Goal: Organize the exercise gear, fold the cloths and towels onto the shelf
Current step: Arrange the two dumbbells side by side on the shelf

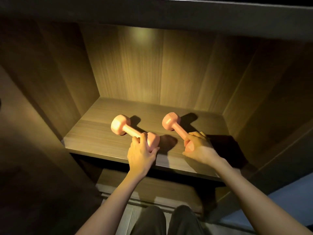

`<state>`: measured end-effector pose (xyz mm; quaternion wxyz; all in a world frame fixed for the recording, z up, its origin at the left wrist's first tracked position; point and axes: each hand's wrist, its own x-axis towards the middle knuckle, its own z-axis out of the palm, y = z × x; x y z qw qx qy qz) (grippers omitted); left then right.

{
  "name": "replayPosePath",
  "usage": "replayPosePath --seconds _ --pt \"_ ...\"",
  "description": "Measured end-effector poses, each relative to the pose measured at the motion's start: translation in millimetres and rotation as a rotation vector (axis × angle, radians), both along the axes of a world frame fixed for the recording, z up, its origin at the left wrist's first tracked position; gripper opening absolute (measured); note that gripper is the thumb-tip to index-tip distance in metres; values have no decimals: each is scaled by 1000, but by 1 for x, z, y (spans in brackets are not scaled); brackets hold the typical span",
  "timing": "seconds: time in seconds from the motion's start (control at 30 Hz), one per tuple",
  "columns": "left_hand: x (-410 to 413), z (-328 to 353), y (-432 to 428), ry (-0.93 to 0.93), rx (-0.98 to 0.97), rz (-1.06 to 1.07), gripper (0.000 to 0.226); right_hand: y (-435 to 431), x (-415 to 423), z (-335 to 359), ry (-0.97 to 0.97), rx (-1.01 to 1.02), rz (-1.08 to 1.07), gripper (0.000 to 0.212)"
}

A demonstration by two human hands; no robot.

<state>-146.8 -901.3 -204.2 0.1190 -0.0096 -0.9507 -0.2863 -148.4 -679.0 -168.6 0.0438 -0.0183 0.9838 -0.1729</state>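
Observation:
Two pink dumbbells lie on the wooden shelf [94, 133], both pointing away from me towards the back left. My left hand [141, 150] grips the near end of the left dumbbell [121, 124], fingers curled round the handle and the near head. The near head of the right dumbbell [170, 122] is mostly hidden under my right hand [198, 146], which grips it. Both far heads rest on the shelf board. No cloths or towels are in view.
The shelf sits in a lit wooden cabinet niche with side walls [71, 78] left and right and a back panel [152, 65]. A lower shelf [152, 184] shows below the front edge. My legs stand at the bottom of the view.

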Motion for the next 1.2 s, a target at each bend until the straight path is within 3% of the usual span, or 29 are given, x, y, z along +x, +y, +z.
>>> replayPosePath --seconds 0.1,0.17,0.33,0.5,0.6,0.83,1.2 --pt "-10 4 -7 -33 -14 -6 65 -15 -15 0 1 -61 40 27" --pt "-18 10 -17 -81 -53 -121 65 -27 -25 0 1 -114 59 29" --pt "-44 20 -75 -37 -519 -319 56 -51 -45 1 40 -105 57 46" --pt "-73 26 -94 -12 -677 -517 51 -57 -64 -5 27 -106 82 53" --pt "-77 27 -94 43 -668 -502 53 -59 -78 -7 50 -85 91 59" --pt "-82 8 -107 102 -627 -471 57 -83 -115 -2 184 18 141 51" --pt "-100 6 -140 50 -495 -292 47 -151 -165 -9 223 9 200 47"
